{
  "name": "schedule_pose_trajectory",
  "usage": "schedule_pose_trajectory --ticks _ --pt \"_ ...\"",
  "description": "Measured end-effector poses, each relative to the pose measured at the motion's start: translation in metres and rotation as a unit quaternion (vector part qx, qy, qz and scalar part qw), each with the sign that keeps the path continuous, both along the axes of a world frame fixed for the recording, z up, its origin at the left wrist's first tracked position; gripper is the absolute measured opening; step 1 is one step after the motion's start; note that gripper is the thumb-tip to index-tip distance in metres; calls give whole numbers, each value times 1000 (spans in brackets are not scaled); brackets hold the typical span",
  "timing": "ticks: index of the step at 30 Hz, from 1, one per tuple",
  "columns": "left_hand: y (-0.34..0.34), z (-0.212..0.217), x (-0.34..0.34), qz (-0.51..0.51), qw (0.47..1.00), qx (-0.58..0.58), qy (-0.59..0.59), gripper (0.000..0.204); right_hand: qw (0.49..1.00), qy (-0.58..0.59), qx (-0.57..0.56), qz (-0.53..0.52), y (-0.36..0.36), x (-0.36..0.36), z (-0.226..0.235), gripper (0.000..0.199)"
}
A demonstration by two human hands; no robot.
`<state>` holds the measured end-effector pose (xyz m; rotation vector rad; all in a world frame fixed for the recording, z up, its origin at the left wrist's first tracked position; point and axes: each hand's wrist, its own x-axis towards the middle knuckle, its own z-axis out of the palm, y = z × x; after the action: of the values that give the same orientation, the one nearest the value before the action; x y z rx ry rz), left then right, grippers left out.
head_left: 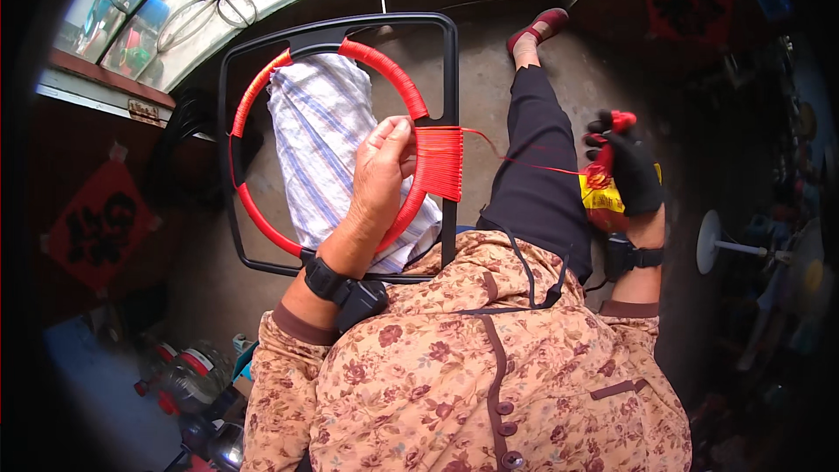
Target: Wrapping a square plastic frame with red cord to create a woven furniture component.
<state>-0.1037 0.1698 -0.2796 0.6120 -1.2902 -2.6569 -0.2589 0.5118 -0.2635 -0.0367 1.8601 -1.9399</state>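
A black rectangular frame [453, 70] with rounded corners stands tilted before me, a ring inside it. Sections of the ring are wound with red cord [384, 67]. At the frame's right side, flat rows of red cord [440, 162] span from ring to outer bar. My left hand [382, 162] is closed in a pinch on the ring beside these rows. A loose strand runs right to my right hand [634, 170], in a black glove with red at the fingertips. That hand is slightly blurred, its fingers curled round the red cord, with a small red tangle [598, 177] beside them.
A white and blue striped cloth [319, 140] lies behind the ring. Next to my right hand is a yellow-labelled package [603, 197]. My stretched leg [533, 149] lies between. Clear bottles [197, 371] stand lower left, a white round-ended object [710, 243] at right.
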Motion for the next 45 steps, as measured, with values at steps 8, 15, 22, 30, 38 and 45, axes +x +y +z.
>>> schedule_pose_trajectory --ticks 8,15,22,30,38,45 --pt "2 -3 2 -26 995 -91 -7 17 909 50 79 406 -177 53 -2 59" --pt "9 8 3 152 940 -299 59 12 971 203 -25 120 -184 29 4 70" --pt "11 30 13 192 729 -612 239 25 744 632 127 177 -208 55 47 44" --pt "9 17 0 170 929 -328 30 26 787 554 214 168 -133 15 15 21" --pt "6 7 -1 84 989 -115 38 23 972 166 59 -156 -22 -41 -32 20" --pt "4 5 -3 68 995 -70 34 19 949 37 -313 14 -71 -41 -47 24"
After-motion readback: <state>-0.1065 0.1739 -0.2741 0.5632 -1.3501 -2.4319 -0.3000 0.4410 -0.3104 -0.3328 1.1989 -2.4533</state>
